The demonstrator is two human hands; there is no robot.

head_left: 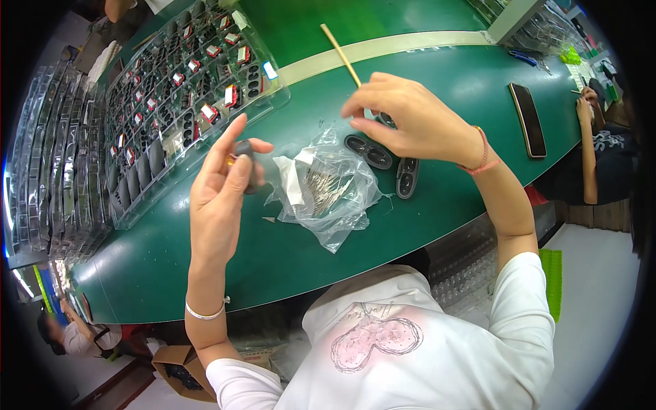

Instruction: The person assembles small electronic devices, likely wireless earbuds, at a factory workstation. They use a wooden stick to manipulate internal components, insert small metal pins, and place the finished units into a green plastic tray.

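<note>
My left hand (222,181) grips a small dark rounded case piece (243,154) between thumb and fingers, with a bit of orange or copper colour beside it. My right hand (403,116) hovers to the right of it, fingers bent and thumb drawn toward the index finger; whatever lies between the tips is too small to make out. A thin wooden stick (338,51) runs up to the right hand's fingers, its lower end hidden. Below and between the hands, an opened clear plastic bag (355,205) holds many thin metal pins (324,190).
Dark oval case parts (369,151) lie beneath the right hand, another (407,179) beside them. A clear compartment tray (277,96) with black and red parts stands left, near stacked trays (61,157). A phone (527,119) lies right on the green table (437,212). Other people sit at both sides.
</note>
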